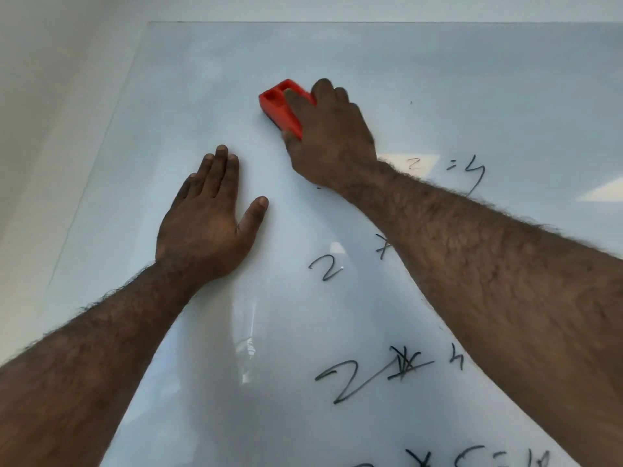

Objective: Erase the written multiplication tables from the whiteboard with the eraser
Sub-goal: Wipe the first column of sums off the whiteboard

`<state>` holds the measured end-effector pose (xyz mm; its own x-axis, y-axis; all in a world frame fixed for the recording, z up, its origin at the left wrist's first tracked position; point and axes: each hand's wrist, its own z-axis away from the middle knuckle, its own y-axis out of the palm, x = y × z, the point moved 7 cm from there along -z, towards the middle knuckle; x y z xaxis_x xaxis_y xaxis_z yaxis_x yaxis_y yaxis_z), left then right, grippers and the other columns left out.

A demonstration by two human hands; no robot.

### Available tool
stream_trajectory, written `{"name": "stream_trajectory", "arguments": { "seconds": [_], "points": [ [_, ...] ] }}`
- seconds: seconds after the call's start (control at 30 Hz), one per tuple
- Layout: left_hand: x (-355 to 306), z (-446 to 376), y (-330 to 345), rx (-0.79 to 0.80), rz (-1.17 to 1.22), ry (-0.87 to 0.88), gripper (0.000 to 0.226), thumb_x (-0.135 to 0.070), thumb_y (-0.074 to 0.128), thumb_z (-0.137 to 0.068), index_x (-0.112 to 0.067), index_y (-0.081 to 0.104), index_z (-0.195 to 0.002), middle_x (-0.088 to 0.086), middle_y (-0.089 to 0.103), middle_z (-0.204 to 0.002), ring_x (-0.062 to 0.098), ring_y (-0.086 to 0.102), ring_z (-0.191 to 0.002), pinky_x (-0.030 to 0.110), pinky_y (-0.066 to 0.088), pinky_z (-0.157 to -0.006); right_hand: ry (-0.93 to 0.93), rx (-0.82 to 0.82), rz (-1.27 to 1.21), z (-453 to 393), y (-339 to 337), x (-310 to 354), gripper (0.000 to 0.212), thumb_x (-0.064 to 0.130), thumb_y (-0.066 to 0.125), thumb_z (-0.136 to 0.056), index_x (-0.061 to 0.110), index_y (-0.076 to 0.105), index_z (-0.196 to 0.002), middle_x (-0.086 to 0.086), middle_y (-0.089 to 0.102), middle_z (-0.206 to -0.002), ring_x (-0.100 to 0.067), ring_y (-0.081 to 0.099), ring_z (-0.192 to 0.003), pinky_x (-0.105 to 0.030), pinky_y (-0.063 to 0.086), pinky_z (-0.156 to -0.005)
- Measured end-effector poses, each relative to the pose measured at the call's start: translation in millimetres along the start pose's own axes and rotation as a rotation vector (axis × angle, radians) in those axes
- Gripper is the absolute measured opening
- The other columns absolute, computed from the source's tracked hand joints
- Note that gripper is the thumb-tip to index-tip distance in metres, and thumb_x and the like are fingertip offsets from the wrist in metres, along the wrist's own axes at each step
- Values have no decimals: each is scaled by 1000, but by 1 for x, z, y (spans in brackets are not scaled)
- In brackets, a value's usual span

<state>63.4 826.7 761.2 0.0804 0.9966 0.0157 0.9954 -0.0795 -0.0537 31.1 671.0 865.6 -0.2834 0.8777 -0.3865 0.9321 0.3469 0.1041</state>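
Several rows of writing (377, 372) nearest us, partly under our right forearm, bottom row cut off. Left hand (209, 217) flat on board (168, 96), fingers straight. Right hand (332, 136) grips red eraser (278, 102) pressed on board beyond. Bare board above and left, up to its edges.
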Motion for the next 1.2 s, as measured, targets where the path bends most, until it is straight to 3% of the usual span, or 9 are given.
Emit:
{"name": "stream_trajectory", "arguments": {
  "seconds": [0.17,0.47,0.63,0.73,1.0,1.1,1.2],
  "points": [
    [2,3,-2,8,2,-11,84,-67,8,-92,-18,0,-159,-5,-8,-166,8,-7,-152,24,-5,-119,29,-5,9,15,-14,-41,59,40,49,-95,19,34,-148,-14,42,-135,-31,43,-118,-42,39,-96],
    [2,13,0,9,7,-19,85,-66,8,-92,-13,4,-159,-1,-4,-167,12,-3,-153,29,0,-122,472,-92,131,59,-61,-200,61,39,53,-92,13,38,-145,-26,40,-132,-46,41,-119,-51,39,-101],
    [1,16,0,-5,6,-25,85,-65,5,-91,-13,3,-159,-1,-5,-167,12,-4,-153,29,0,-123,668,-124,147,59,-61,-205,56,37,53,-92,9,41,-140,-25,39,-134,-45,40,-121,-51,37,-102],
    [2,16,0,-11,4,-27,85,-65,4,-91,-14,3,-159,-2,-5,-166,11,-4,-153,29,0,-123,582,-96,69,44,-49,-167,57,38,53,-92,13,40,-142,-23,39,-134,-44,40,-121,-50,38,-102],
    [2,16,-1,-21,17,-18,83,-64,10,-93,-13,8,-159,0,0,-167,14,1,-153,31,4,-123,-63,-26,-112,62,-12,12,60,35,62,-86,16,48,-140,-14,51,-119,-33,50,-100,-41,46,-81],
    [2,17,-1,-24,19,-22,83,-64,11,-93,-14,8,-159,0,1,-167,13,1,-153,30,3,-123,-139,-15,-119,68,-15,3,59,35,62,-86,14,49,-140,-16,53,-117,-33,52,-98,-43,49,-80],
    [3,17,0,-27,15,-23,82,-63,11,-94,-13,9,-159,0,1,-167,13,1,-153,29,2,-123,-25,-41,-89,68,-26,-44,61,35,59,-84,12,48,-140,-21,53,-117,-40,52,-99,-46,49,-82]
  ]
}}
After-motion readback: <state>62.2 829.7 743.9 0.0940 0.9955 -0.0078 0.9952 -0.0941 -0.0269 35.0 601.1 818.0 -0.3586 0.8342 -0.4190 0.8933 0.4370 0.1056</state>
